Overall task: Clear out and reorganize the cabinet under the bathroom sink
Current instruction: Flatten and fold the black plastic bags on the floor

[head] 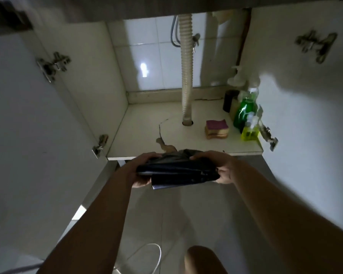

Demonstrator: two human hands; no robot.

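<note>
Dim white tiles back the open cabinet (147, 125) under the sink, both its doors swung wide. In front of its lower edge, the left hand (141, 171) and the right hand (220, 167) each keep a closed grip on one end of a folded black bag (178, 171), fingers curled over the top. The bag is held in the air above the tiled floor (186, 214), just short of the cabinet's base and resting on nothing.

Beyond it the base is cracked and peeling near the front, and a ribbed drain hose (187, 76) runs down through a hole in the middle. Just right of the hose sits a stack of sponges (216, 129). Along the right wall stand a yellow spray bottle (250, 131), a green bottle (244, 113), a dark container (229, 100) and a white pump bottle (237, 77), close together.

With those lined up, this looks like the putting-back stage. The next move would call for reaching forward and laying the bag flat on the bare left side, folds kept together, clear of the hose.
</note>
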